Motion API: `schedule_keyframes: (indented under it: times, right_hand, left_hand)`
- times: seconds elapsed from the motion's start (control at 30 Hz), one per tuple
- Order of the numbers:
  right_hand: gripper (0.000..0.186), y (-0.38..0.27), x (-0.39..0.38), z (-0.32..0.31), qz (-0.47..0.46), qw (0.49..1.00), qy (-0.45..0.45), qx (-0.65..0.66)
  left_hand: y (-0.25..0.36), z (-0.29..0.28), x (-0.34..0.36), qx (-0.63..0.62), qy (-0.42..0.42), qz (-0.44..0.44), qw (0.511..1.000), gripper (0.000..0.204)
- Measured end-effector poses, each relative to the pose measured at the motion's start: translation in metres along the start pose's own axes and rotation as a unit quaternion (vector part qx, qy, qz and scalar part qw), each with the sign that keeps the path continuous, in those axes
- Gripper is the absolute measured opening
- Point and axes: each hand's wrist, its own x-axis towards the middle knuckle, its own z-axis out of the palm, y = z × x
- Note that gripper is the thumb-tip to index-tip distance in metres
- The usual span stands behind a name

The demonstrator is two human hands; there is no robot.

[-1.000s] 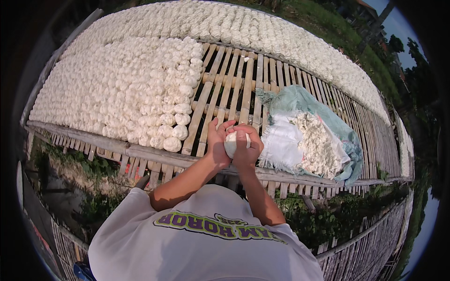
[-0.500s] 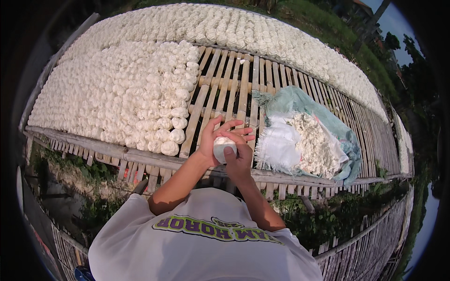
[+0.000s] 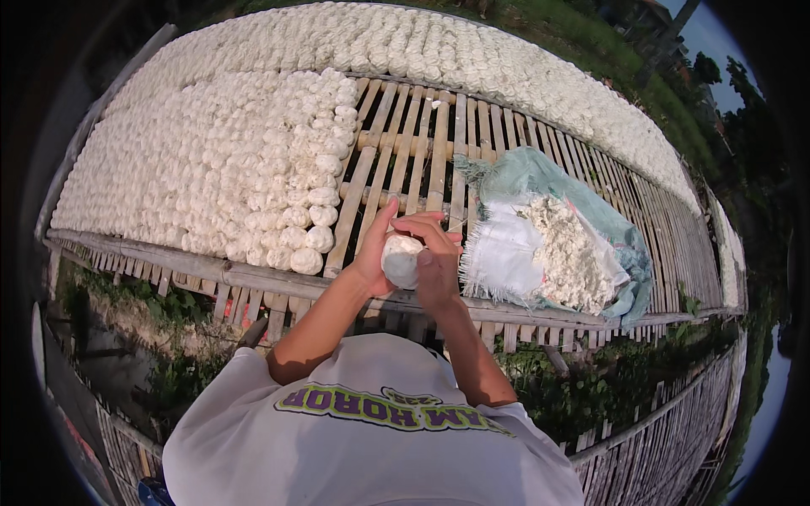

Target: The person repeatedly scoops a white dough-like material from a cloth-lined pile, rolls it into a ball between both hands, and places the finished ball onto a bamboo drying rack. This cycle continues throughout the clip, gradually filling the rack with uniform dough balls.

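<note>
A round white ball of dough-like mash (image 3: 400, 261) is held between my two hands, above the near edge of a bamboo slat rack. My left hand (image 3: 372, 253) cups it from the left and below, thumb raised along its side. The fingers of my right hand (image 3: 437, 268) curl over its right side, partly covering it. To the right lies an opened sack (image 3: 503, 255), white inside and green outside, bearing a heap of loose crumbly white mash (image 3: 574, 257). On the left, many similar white balls (image 3: 211, 169) sit in tight rows on the rack.
The bamboo rack (image 3: 432, 160) has gaps between its slats and a bamboo pole (image 3: 194, 265) along its near edge. Another long band of white balls (image 3: 472, 51) runs behind. Plants grow below, and a slatted bamboo panel (image 3: 650, 422) stands at lower right.
My right hand has shifted round the ball; its thumb has moved slightly right and down, and its fingers are more bent. More of the ball's front shows. The ball stays between both hands.
</note>
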Motion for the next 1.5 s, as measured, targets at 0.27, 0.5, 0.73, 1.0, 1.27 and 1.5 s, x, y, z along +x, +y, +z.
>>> schedule_keyframes:
  times: [0.27,0.5,0.73,1.0,1.27,1.5]
  right_hand:
    - [0.034,0.004,-0.003,0.014,0.037,0.986,0.132,-0.091]
    - [0.026,-0.013,0.006,-0.001,0.073,0.995,0.036,-0.062]
    - [0.023,-0.008,0.005,0.01,0.003,0.99,0.131,0.056]
    - [0.018,-0.01,0.002,0.01,0.188,0.967,0.169,0.007]
    - [0.024,-0.001,0.003,0.001,0.036,0.998,0.041,-0.004]
    - [0.013,-0.004,0.001,0.009,0.103,0.989,0.088,-0.065]
  left_hand:
    - [-0.019,0.002,0.009,-0.078,0.102,0.031,0.991,0.077]
    - [-0.021,-0.001,0.008,-0.078,0.133,0.055,0.987,0.08]
    - [-0.013,-0.005,0.005,-0.03,0.092,-0.06,0.994,0.08]
    - [-0.015,0.007,0.008,-0.082,0.164,0.106,0.977,0.071]
    - [-0.015,-0.025,0.017,-0.065,0.136,-0.012,0.989,0.076]
    - [-0.012,-0.003,0.013,0.078,0.202,0.052,0.975,0.067]
